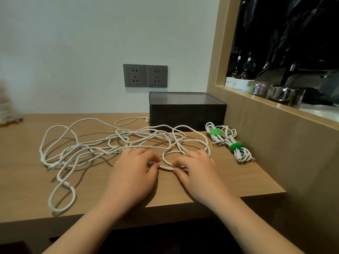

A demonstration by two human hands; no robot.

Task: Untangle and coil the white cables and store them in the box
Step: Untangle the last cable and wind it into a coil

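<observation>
The left hand (134, 167) and right hand (194, 167) each pinch the same loop of the tangled white cables (88, 149), which sprawl over the desk (256, 180) to the left. The dark box (187, 114) stands behind by the wall, with two tied bundles (229, 142) just right of it.

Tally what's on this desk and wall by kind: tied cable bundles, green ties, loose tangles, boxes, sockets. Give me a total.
Tied cable bundles: 2
Green ties: 2
Loose white tangle: 1
Dark box: 1
Wall sockets: 2
Total: 8
</observation>
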